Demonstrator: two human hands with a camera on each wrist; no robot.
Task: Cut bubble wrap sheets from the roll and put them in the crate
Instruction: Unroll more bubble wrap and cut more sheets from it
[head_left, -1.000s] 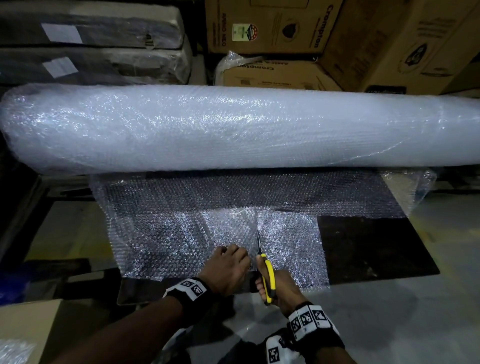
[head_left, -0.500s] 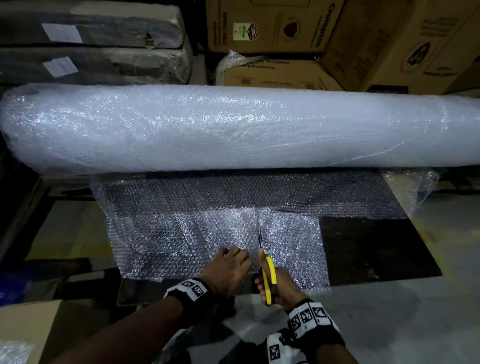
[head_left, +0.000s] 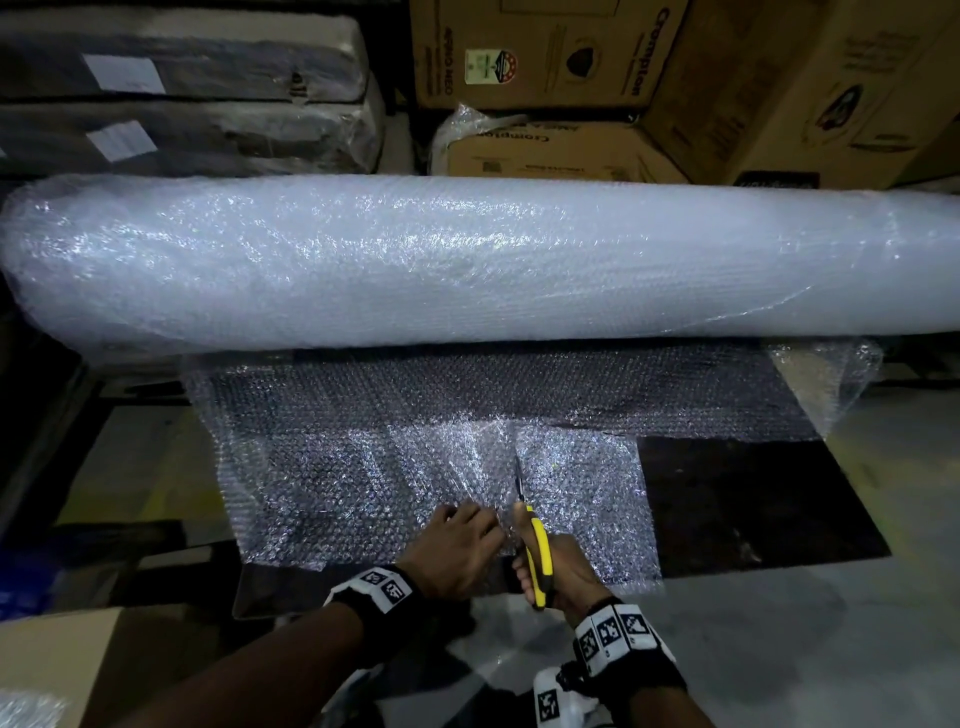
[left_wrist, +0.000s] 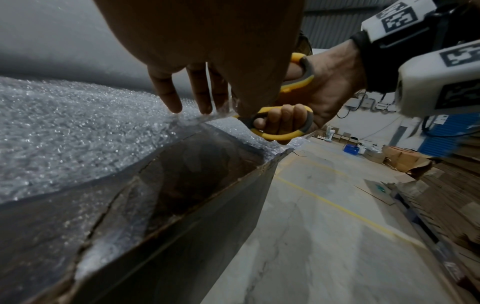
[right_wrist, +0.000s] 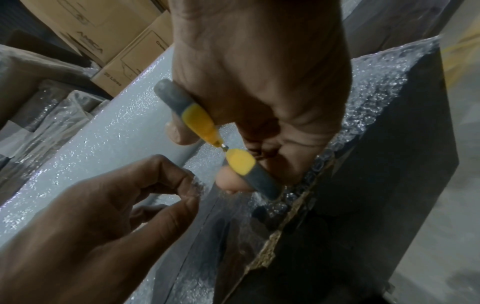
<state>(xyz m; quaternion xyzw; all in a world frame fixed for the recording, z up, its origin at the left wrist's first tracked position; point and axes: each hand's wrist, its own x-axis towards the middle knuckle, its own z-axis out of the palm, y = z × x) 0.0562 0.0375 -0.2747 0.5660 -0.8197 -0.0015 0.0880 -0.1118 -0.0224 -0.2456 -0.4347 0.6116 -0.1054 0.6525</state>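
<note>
Setting: warehouse floor; cardboard boxes (head_left: 540, 52) are stacked at the far side behind a dark tabletop (head_left: 748, 499) that carries the work.
Roll: the bubble wrap roll (head_left: 467, 260) lies across the far part of the tabletop, left to right.
Sheet: the unrolled bubble wrap sheet (head_left: 363, 467) extends from under the roll to the near edge.
Change: over the last second the scissors (head_left: 535, 551) have advanced a little toward the roll, and the slit in the sheet is slightly longer.
Meaning: judged from this, the cut is only partly done; much of the sheet between the blade tips and the roll is uncut, so no piece is free yet.
Left hand: the left hand (head_left: 452, 556) pinches the cut edge just left of the blades between thumb and forefinger; the other fingers (left_wrist: 168, 90) are extended down to the sheet.
Right hand: the right hand (head_left: 566, 571) is curled through the yellow handles; the handles stand slightly apart.
Crate: not identifiable in any view.
</note>
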